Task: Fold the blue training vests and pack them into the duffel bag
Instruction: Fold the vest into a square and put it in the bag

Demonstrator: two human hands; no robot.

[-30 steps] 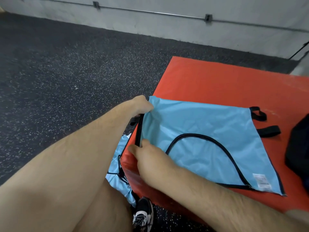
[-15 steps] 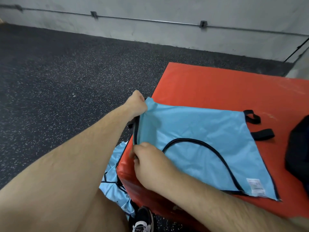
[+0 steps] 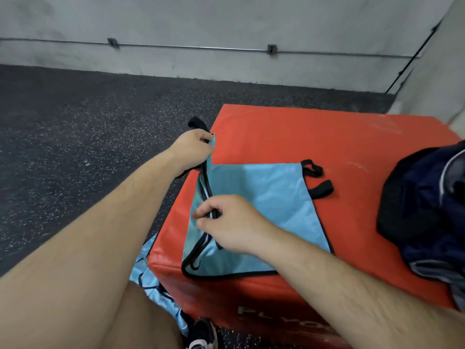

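- Centrally, a light blue training vest point(image 3: 271, 197) with black trim lies partly folded on top of a red padded box point(image 3: 314, 132). Its left edge is lifted off the box, held by both hands.
- The left hand point(image 3: 193, 147) is at the box's far left edge, closed in a fist around the vest's upper corner. A black strap end pokes out above the knuckles.
- The right hand point(image 3: 234, 222) is lower down the same edge. It pinches the black trim between thumb and curled fingers, above the blue fabric.
- Two black strap loops point(image 3: 317, 177) stick out from the vest's right edge and lie flat on the red surface.
- A dark navy duffel bag point(image 3: 425, 202) sits on the right side of the box, apart from the vest.
- More light blue fabric point(image 3: 151, 273) with black trim lies on the floor against the box's near left corner, partly hidden by the left forearm.
- Pale lettering point(image 3: 281, 316) on the box's front face appears to begin "PLYO". The rest is hidden behind the right forearm.
- A black and white shoe point(image 3: 201, 335) shows at the bottom edge, on a dark speckled floor point(image 3: 75, 134).
- A grey wall point(image 3: 226, 21) behind carries a thin horizontal pipe.
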